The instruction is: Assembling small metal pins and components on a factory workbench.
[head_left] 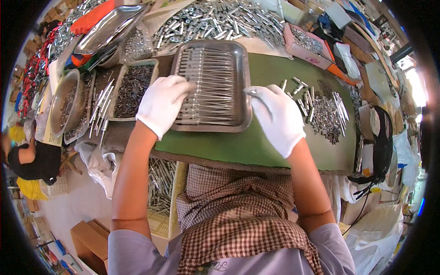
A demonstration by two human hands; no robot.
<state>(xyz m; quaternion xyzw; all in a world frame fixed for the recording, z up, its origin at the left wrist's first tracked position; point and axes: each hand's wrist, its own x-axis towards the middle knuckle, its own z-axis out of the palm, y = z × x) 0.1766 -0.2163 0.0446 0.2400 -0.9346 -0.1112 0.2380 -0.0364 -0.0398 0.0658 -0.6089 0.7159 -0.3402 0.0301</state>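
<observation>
A shallow metal tray [241, 125] lies before me, holding a row of slim metal rods [215, 87] with thicker sleeve-like ends at the left. My left hand [161, 104], in a white glove, reaches over the tray's left rim. Its fingers are drawn together at the rods, and what they pinch is hidden. At the right rim is my right hand [277, 117], also gloved in white. Its thumb and fingers are closed, with a small greyish bit at the tips too small to name.
Right of the tray, small metal parts [326, 118] lie piled on the green mat [201, 149]. On the left stand a bin of dark screws [134, 87], loose rods [101, 107] and a clear bowl [65, 103]. A heap of metal sleeves [220, 20] covers the back.
</observation>
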